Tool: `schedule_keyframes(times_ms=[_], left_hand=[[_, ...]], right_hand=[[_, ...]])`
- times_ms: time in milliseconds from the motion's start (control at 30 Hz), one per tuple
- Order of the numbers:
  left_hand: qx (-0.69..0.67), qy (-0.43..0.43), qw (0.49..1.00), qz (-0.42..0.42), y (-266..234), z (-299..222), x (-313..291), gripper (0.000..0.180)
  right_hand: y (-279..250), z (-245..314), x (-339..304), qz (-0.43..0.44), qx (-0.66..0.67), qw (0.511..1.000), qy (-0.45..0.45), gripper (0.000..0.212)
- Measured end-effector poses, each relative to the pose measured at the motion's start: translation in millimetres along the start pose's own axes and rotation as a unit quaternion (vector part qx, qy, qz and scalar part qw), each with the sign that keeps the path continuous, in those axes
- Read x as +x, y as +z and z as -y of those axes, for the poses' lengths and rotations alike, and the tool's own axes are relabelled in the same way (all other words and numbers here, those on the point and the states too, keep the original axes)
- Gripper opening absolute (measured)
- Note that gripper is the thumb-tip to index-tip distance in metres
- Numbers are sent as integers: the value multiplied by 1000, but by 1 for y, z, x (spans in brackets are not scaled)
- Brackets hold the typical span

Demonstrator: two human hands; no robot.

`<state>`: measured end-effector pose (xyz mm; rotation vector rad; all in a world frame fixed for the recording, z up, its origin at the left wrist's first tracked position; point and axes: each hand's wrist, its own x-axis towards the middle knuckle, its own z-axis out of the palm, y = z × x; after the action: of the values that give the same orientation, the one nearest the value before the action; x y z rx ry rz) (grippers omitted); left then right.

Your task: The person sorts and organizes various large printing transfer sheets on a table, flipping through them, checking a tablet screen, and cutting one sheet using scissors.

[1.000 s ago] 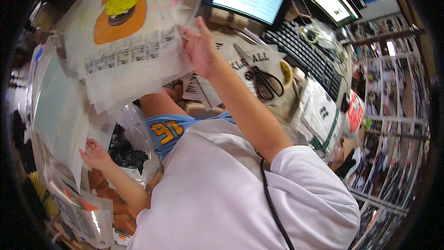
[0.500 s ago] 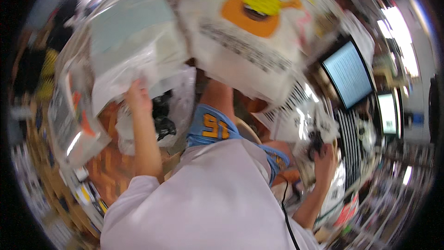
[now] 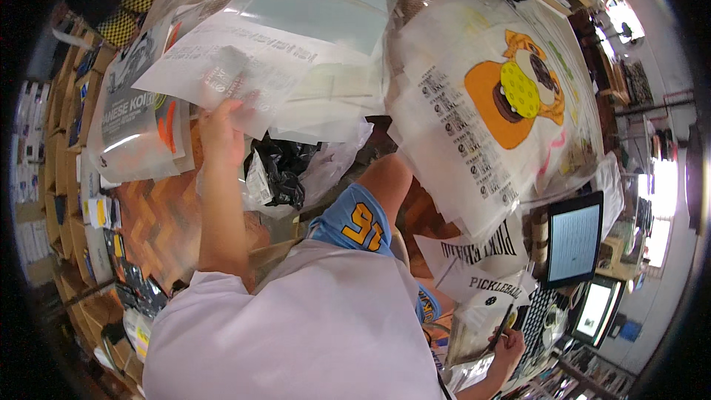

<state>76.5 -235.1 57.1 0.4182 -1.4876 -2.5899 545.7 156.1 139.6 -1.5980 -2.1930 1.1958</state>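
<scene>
Evidently, the left hand gripped the near edge of a translucent white printed sheet, which overlapped a pale blue-green film sheet. The right hand was closed around slim black scissors, partly hidden in its grasp, beside a black keyboard. Between the film and a black-framed monitor lay a translucent sheet stack bearing an orange cartoon animal.

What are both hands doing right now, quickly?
Left hand: closed on the edge of a printed translucent sheet.
Right hand: closed around what looks like black scissors.
</scene>
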Motion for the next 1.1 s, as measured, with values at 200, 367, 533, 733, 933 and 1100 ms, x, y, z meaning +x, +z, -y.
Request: schedule_keyframes(times_ms=[200, 367, 533, 733, 933, 1100], left_hand=[[5, 2, 1000, -8, -7, -6, 15, 53], [37, -24, 999, 6, -61, 23, 39, 41], [-25, -55, 998, -23, -71, 22, 47, 38], [-114, -52, 992, 21, -50, 32, 40, 38], [-168, -93, 972, 136, -33, 71, 3, 40], [220, 5, 852, 475, 125, 132, -135, 50]], right_hand=[[87, 121, 17, 85, 195, 960, -180, 33], [163, 114, 120, 72, -28, 976, -206, 24], [172, 119, 134, 35, 219, 964, -145, 38], [136, 98, 128, 0, 295, 948, -119, 41], [120, 91, 125, -31, 305, 946, -103, 41], [116, 62, 127, -128, 369, 906, -167, 45]])
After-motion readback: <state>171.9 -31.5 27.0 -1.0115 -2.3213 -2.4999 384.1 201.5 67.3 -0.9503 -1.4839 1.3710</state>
